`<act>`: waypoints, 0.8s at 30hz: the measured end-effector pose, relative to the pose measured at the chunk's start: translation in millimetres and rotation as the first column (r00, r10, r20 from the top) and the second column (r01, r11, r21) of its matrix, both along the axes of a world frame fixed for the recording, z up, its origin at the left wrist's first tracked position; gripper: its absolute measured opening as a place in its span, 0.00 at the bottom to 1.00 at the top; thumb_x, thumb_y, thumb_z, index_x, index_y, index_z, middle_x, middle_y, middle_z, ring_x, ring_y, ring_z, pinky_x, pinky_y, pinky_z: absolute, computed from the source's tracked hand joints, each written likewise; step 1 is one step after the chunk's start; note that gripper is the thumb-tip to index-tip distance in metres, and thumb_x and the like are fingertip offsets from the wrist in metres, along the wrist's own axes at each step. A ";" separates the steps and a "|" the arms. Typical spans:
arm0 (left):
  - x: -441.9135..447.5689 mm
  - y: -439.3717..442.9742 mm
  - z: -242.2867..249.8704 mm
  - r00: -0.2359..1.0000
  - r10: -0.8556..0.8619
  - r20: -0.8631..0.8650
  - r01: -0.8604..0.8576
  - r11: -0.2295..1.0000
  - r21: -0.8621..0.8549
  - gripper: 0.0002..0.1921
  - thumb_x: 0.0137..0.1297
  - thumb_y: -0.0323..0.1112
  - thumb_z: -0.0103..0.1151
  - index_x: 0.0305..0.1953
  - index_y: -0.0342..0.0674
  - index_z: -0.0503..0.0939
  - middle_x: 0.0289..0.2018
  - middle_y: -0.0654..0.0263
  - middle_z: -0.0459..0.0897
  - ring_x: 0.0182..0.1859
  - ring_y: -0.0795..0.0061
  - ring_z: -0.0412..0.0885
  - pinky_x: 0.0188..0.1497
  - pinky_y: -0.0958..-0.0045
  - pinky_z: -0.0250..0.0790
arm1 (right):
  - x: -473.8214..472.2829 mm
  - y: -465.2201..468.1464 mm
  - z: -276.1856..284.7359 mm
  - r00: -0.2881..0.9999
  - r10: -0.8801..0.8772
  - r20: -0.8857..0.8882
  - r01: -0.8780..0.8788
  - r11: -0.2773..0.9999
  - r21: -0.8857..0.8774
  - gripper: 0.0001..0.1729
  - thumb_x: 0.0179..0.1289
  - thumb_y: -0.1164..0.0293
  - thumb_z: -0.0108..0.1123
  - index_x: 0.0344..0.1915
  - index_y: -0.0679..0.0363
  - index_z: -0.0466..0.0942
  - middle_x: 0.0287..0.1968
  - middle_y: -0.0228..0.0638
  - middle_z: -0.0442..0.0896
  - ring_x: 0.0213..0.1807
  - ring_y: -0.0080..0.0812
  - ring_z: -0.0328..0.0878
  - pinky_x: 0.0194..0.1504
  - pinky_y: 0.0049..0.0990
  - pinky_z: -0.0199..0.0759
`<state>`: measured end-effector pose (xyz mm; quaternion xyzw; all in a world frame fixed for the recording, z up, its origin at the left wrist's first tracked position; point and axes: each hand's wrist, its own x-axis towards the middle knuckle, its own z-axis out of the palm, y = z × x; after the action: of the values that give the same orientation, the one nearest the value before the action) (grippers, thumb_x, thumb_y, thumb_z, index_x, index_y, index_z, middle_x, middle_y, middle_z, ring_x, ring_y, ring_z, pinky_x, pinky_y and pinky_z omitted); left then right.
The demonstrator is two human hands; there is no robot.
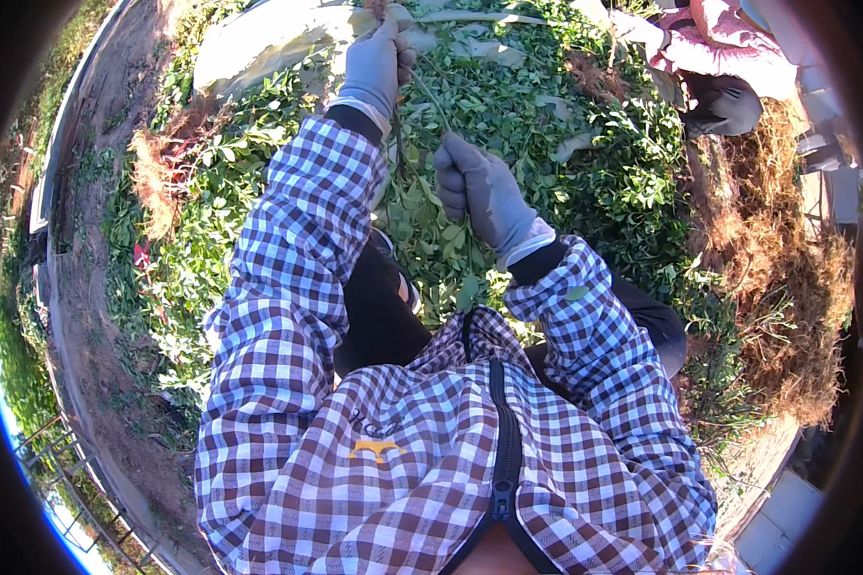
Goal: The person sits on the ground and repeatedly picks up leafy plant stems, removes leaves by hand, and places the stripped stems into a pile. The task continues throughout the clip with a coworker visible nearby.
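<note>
My left hand [375, 65], in a grey work glove, is closed around the upper part of a leafy plant stem, with a reddish root tuft [377, 7] showing just above the fist. Lower and to the right, my right hand [478, 190], gloved alike, is closed on a thin green stem [430, 99] that runs up towards the left hand. Leafy twigs hang below and between both hands. A thick spread of cut green leaves [503, 93] lies beneath them. The fingertips of both hands are partly hidden.
Reddish roots [154, 183] lie at the left on leafy plants. A large heap of brown roots [769, 273] stands at the right. Another person in a pink sleeve [751, 54] is at upper right. Pale sheeting [259, 43] shows at upper left, with a soil path [90, 287] beyond.
</note>
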<state>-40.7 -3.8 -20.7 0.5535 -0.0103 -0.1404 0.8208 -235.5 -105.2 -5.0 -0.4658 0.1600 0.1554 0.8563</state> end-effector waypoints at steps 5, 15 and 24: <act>52.0 -1.7 -52.7 0.984 0.177 -0.035 -0.176 0.984 0.037 0.15 0.72 0.37 0.48 0.55 0.37 0.75 0.21 0.77 0.66 0.18 0.83 0.63 0.17 0.76 0.54 | 0.8 35.5 -3.6 0.991 -0.118 -0.059 0.126 0.982 0.143 0.15 0.69 0.57 0.50 0.27 0.51 0.66 0.17 0.18 0.54 0.15 0.17 0.48 0.18 0.23 0.43; 77.0 -14.4 -96.7 0.922 0.380 0.075 -0.386 0.883 0.269 0.15 0.68 0.40 0.52 0.42 0.31 0.79 0.25 0.57 0.82 0.23 0.64 0.80 0.29 0.65 0.72 | -42.1 38.0 15.8 0.971 -0.224 -0.084 0.233 0.964 0.125 0.16 0.70 0.57 0.49 0.26 0.50 0.65 0.16 0.18 0.53 0.14 0.17 0.47 0.17 0.23 0.40; 157.3 68.9 -161.1 0.974 0.213 0.077 -0.226 0.894 0.386 0.14 0.72 0.40 0.48 0.50 0.40 0.76 0.29 0.66 0.84 0.32 0.69 0.82 0.37 0.72 0.75 | -125.7 17.3 45.6 0.987 -0.161 -0.021 0.161 0.987 -0.016 0.25 0.77 0.53 0.45 0.21 0.51 0.60 0.16 0.21 0.55 0.14 0.18 0.47 0.15 0.19 0.41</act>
<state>116.7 65.1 -181.8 0.7066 0.0672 -0.0371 0.7035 -361.2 -87.9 40.6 -0.4557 0.2077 0.0897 0.8609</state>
